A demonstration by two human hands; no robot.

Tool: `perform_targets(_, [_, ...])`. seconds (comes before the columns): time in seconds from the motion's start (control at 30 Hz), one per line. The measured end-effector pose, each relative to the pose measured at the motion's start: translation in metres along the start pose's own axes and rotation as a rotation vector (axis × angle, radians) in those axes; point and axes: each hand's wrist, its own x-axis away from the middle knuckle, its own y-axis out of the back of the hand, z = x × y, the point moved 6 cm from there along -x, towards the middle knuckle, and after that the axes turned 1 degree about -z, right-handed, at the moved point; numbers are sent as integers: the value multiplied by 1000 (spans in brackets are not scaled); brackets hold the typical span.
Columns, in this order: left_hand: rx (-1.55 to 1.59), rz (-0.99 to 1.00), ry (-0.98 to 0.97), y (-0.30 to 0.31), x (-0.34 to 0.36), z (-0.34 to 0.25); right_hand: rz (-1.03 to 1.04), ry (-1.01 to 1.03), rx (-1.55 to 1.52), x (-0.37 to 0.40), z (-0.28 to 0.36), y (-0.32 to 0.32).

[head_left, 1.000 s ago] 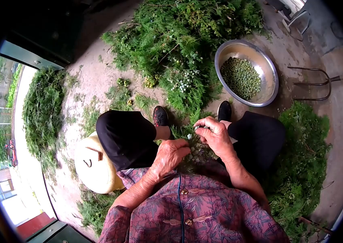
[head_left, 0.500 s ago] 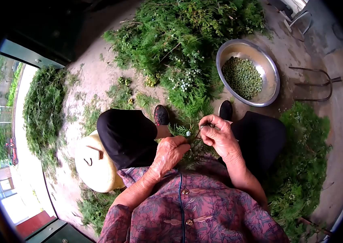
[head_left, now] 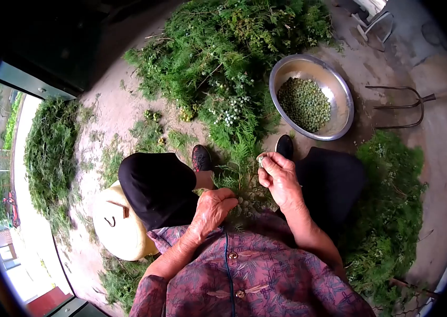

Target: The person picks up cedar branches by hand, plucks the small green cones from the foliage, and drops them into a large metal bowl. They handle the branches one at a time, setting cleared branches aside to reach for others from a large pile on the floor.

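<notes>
My left hand (head_left: 214, 210) is closed around the stem end of a leafy evergreen sprig (head_left: 237, 178) above my lap. My right hand (head_left: 281, 180) is pinched shut on a small pale green cone (head_left: 261, 160) between thumb and fingertips, just right of the sprig. Beyond my right hand stands a metal bowl (head_left: 341, 94), partly filled with round green cones (head_left: 304, 105). In front of my feet, cut evergreen branches (head_left: 223, 53) lie in a large heap, some bearing pale cones (head_left: 230, 112).
A metal fork head (head_left: 420, 110) lies right of the bowl. More greenery (head_left: 387, 227) spreads at my right side, and another heap (head_left: 49, 153) lies by the doorway at left. A cream rounded seat or container (head_left: 120, 232) with a dark hook stands beside my left knee.
My hands have moved apart, the left one down toward my lap. A pale cone now shows in my right fingertips. The whole view has shifted slightly.
</notes>
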Motion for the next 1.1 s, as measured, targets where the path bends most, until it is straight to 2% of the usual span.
perform_targets(0.13, [174,-46,106,5,0,3,-152,-59,-282,-11,1,36])
perform_targets(0.2, [283,-84,189,6,0,13,-403,-53,-432,-22,13,67])
perform_targets(0.27, [333,-95,197,6,0,14,-495,94,-514,-32,56,80])
perform_targets(0.33, [377,-118,201,4,0,15,-451,263,-609,-43,104,89])
perform_targets(0.37, [450,-120,219,2,0,14,-312,260,-677,-58,120,107])
perform_targets(0.4, [490,-121,206,1,0,14,-357,279,-762,-58,138,105])
perform_targets(0.47, [572,-124,182,-1,-1,15,-130,480,-470,-53,175,97])
perform_targets(0.57, [657,-147,132,-3,-3,12,-244,437,-631,-67,190,131])
perform_targets(0.6, [683,-152,113,-2,-3,12,-251,442,-610,-72,195,143])
perform_targets(0.67, [697,-185,101,0,-5,11,-418,412,-546,-64,195,138])
perform_targets(0.7, [694,-202,96,1,-7,11,-376,398,-394,-71,191,151])
perform_targets(0.73, [690,-217,85,1,-8,12,-409,370,-290,-59,180,121])
perform_targets(0.8, [672,-221,53,0,-10,11,-137,433,129,-34,158,56])
perform_targets(0.93, [625,-211,42,-2,-12,11,147,193,587,6,78,-25])
perform_targets(1.0, [590,-208,44,-1,-12,12,259,336,846,17,53,-46])
perform_targets(1.07, [563,-195,32,-1,-11,11,280,697,1082,24,46,-64])
perform_targets(1.1, [549,-191,26,-1,-11,11,265,589,1108,23,43,-66])
